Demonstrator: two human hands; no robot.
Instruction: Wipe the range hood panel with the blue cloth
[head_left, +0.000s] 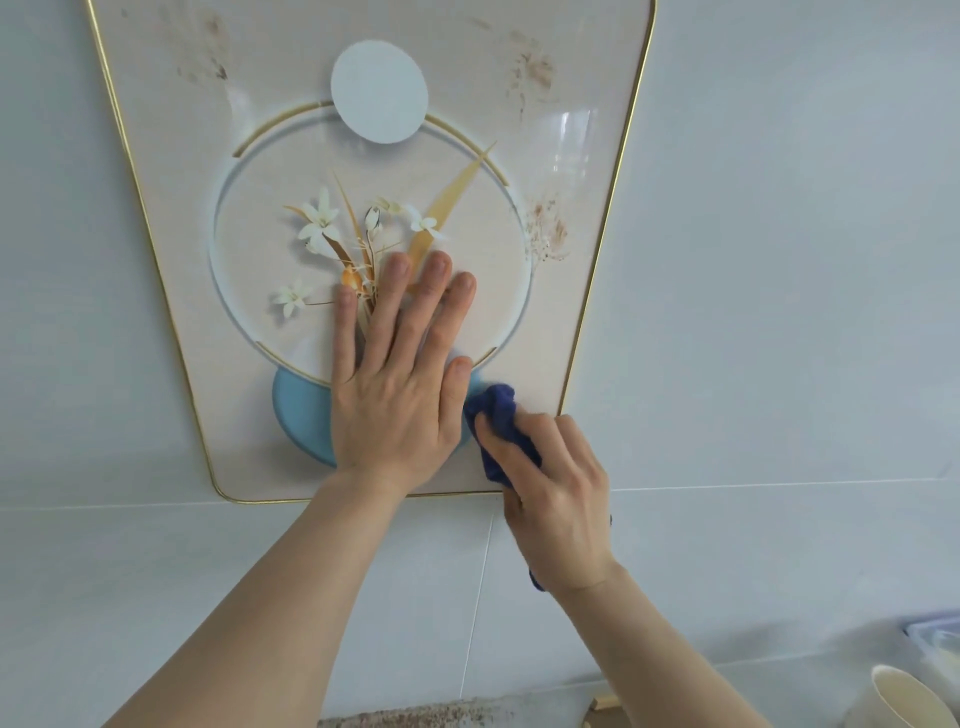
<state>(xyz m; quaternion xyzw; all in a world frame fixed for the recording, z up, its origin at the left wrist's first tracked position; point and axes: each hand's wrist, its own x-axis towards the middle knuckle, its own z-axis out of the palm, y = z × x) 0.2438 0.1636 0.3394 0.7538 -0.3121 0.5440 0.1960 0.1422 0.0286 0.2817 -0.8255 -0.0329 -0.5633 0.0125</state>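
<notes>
Wiping looks barely begun: the right hand, its grip clenched around the bunched blue cloth, works the range hood panel near its lower right corner, while the flat, released left hand braces it; brown smears remain along its upper corners and right edge.

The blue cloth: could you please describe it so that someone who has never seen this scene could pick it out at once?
Find the big gold-edged range hood panel on the white wall. At its lower right corner, the right hand presses a bunched cloth against it, beside the flat left hand. It is dark navy and crumpled, unlike the smooth pale blue printed disc nearby.
</notes>
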